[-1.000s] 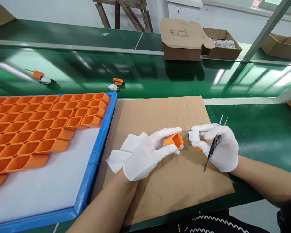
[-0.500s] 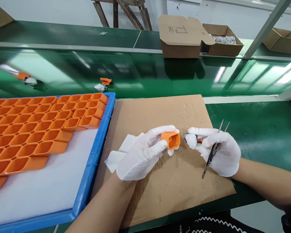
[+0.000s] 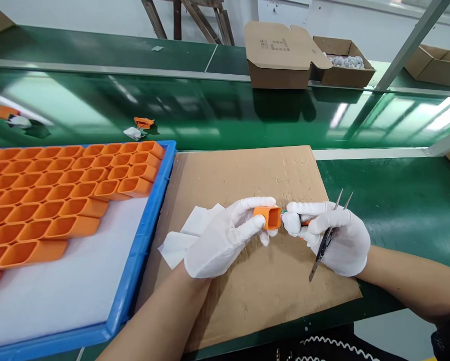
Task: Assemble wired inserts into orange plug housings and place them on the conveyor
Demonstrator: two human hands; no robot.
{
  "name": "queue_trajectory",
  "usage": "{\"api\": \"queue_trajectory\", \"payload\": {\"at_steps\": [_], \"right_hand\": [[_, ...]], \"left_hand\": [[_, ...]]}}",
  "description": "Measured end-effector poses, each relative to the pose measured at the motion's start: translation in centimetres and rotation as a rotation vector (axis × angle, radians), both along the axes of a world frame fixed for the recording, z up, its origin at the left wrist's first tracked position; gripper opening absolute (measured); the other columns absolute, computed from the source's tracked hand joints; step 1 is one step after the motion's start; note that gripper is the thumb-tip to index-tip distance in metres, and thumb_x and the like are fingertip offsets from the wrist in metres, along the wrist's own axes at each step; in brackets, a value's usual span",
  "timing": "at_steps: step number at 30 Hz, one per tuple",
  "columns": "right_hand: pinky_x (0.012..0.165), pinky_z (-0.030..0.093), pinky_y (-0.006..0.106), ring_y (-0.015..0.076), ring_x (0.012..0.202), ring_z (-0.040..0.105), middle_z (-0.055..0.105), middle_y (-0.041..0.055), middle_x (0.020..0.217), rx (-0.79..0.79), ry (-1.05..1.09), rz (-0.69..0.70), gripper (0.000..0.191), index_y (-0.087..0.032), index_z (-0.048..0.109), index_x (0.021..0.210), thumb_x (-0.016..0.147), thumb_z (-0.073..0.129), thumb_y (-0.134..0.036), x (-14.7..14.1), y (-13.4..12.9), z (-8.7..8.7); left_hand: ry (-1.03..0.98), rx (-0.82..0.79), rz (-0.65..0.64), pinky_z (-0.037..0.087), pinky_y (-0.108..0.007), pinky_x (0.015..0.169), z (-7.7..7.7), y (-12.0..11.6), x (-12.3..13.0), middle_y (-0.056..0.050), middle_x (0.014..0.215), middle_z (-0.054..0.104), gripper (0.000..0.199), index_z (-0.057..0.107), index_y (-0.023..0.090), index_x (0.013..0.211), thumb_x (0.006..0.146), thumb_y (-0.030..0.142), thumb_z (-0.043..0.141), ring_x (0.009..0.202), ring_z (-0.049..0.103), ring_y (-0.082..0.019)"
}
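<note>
White-gloved, my left hand (image 3: pixel 230 235) grips a hollow orange plastic housing (image 3: pixel 273 218) with its opening turned to the right. My right hand (image 3: pixel 332 235), also gloved, has a pair of tweezers (image 3: pixel 327 240) tucked across the palm, tips pointing up and away. Its fingertips also pinch a small part with a green edge and orange and dark bits (image 3: pixel 305 220), mostly covered by the fingers. That part's front end is at the housing's open mouth; whether it is inside I cannot tell. Both hands are above a cardboard sheet (image 3: pixel 247 175).
On the left a blue tray (image 3: pixel 135 265) holds rows of orange housings (image 3: pixel 59 200). White paper pieces (image 3: pixel 189 230) lie beside my left wrist. Behind, a green conveyor belt (image 3: pixel 210 115) carries small orange-and-white assemblies (image 3: pixel 142 125). Cardboard boxes (image 3: pixel 279 75) stand on the far shelf.
The housing and the small part have come together; before, a gap separated them. My left hand moved slightly right, my right hand slightly left. The assemblies on the belt shifted left.
</note>
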State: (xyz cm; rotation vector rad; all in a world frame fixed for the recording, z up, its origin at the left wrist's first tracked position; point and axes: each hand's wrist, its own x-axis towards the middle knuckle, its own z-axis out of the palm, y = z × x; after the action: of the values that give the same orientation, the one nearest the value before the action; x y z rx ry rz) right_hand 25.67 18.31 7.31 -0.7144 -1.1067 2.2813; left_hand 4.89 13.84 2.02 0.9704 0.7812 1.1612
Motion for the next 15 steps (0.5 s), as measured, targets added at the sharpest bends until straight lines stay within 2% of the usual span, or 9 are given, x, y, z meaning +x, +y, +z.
{"api": "queue_trajectory", "payload": {"at_steps": [3, 8, 11, 13, 15], "right_hand": [[0.059, 0.039, 0.032, 0.0154, 0.062, 0.04, 0.049, 0.0044, 0.076, 0.019, -0.044, 0.015, 0.004, -0.019, 0.059, 0.07, 0.068, 0.059, -0.022, 0.0, -0.1, 0.0], [0.067, 0.049, 0.036, 0.0202, 0.069, 0.054, 0.055, 0.0058, 0.075, 0.093, -0.085, -0.006, 0.007, -0.019, 0.06, 0.068, 0.07, 0.059, -0.026, -0.3, -0.2, -0.4], [0.069, 0.05, 0.037, 0.0219, 0.071, 0.057, 0.057, 0.0055, 0.074, 0.121, -0.103, 0.002, 0.005, -0.02, 0.059, 0.069, 0.068, 0.058, -0.024, -0.4, -0.2, -0.7], [0.068, 0.049, 0.036, 0.0209, 0.069, 0.056, 0.056, 0.0047, 0.073, 0.185, -0.141, 0.022, 0.003, -0.021, 0.056, 0.069, 0.069, 0.055, -0.024, -0.3, -0.3, -0.9], [0.065, 0.047, 0.034, 0.0192, 0.067, 0.054, 0.054, 0.0034, 0.071, 0.331, -0.214, 0.035, 0.006, -0.022, 0.05, 0.067, 0.073, 0.051, -0.023, 0.0, -0.3, -1.1]], "left_hand": [[0.0, -0.002, 0.003, 0.057, -0.024, 0.061, 0.2, 0.0, 0.3, -0.006, 0.092, 0.075, 0.029, 0.075, 0.025, 0.114, 0.089, 0.04, 0.076, 0.072, 0.068, -0.014], [0.043, -0.017, 0.018, 0.059, -0.025, 0.062, 0.6, -0.1, 0.6, -0.006, 0.09, 0.075, 0.029, 0.075, 0.023, 0.112, 0.088, 0.039, 0.078, 0.071, 0.068, -0.014], [0.044, -0.016, 0.035, 0.06, -0.029, 0.064, 0.7, -0.2, 0.7, -0.006, 0.089, 0.074, 0.033, 0.076, 0.021, 0.111, 0.084, 0.04, 0.081, 0.072, 0.069, -0.016], [0.045, -0.015, 0.047, 0.061, -0.029, 0.065, 0.6, -0.2, 0.7, -0.006, 0.09, 0.075, 0.033, 0.076, 0.021, 0.11, 0.083, 0.039, 0.083, 0.073, 0.069, -0.016], [0.049, -0.005, 0.061, 0.061, -0.028, 0.064, 0.6, -0.2, 0.8, -0.006, 0.091, 0.075, 0.031, 0.077, 0.022, 0.11, 0.083, 0.036, 0.083, 0.072, 0.069, -0.016]]}}
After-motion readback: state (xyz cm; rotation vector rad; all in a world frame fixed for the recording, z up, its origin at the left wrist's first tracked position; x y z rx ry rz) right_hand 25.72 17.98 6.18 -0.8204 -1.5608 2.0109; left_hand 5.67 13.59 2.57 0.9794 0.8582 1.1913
